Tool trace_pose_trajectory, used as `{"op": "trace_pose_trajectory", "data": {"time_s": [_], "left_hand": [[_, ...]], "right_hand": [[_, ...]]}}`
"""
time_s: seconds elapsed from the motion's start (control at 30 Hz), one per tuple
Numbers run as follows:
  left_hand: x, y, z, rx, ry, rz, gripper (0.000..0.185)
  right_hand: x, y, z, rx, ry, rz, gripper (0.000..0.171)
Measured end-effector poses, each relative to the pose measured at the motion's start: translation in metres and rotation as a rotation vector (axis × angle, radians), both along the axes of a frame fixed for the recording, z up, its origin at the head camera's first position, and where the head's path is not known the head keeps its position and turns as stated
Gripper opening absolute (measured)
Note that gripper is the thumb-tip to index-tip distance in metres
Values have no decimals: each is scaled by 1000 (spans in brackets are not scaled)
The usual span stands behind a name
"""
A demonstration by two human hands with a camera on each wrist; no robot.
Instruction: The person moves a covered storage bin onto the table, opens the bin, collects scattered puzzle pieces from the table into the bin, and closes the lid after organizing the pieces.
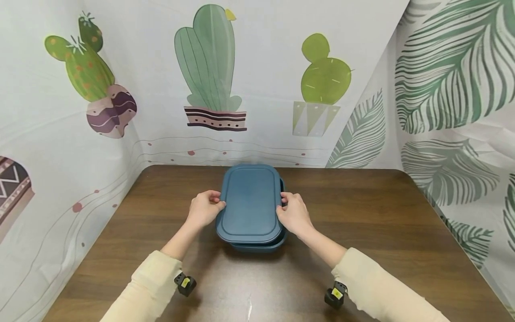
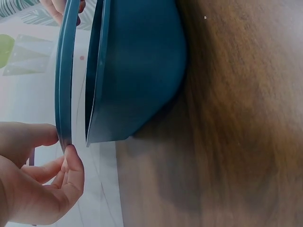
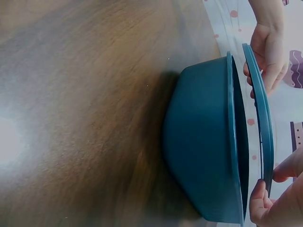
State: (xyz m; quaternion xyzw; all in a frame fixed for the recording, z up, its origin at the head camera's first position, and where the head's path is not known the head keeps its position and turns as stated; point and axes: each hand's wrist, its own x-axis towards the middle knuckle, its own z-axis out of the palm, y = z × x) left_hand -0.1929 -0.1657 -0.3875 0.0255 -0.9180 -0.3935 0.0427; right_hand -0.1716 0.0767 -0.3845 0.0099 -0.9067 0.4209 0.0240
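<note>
A blue rectangular lid (image 1: pixel 251 203) with rounded corners is held between both hands, just above a matching deep blue container (image 1: pixel 261 248). My left hand (image 1: pixel 204 208) pinches the lid's left edge, thumb on top and fingers beneath. On the opposite edge, my right hand (image 1: pixel 295 213) pinches the lid the same way. Both wrist views show a gap between the lid (image 2: pixel 65 75) and the rim of the container (image 3: pixel 203 142), which stands on the table. The lid covers most of the container's inside in the head view.
The brown wooden table (image 1: pixel 354 214) extends around the container. Behind it hangs a white cloth (image 1: pixel 265 89) printed with cacti and leaves. A small black camera (image 1: pixel 186 284) is strapped at the left wrist, another black camera (image 1: pixel 335 295) at the right.
</note>
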Motion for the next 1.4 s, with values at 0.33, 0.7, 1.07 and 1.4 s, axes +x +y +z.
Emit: {"op": "trace_pose_trajectory", "data": {"time_s": [0.33, 0.7, 1.07, 1.4], "left_hand": [[1, 7, -5, -7, -1, -8, 32], [-1, 10, -9, 0, -21, -26, 33], [-1, 14, -10, -13, -23, -34, 34], [-3, 13, -13, -21, -28, -33, 34]], "right_hand": [[3, 6, -6, -8, -12, -14, 42], [3, 11, -12, -11, -11, -21, 42], [1, 13, -17, -5, -10, -26, 41], [0, 13, -20, -14, -19, -28, 41]]}}
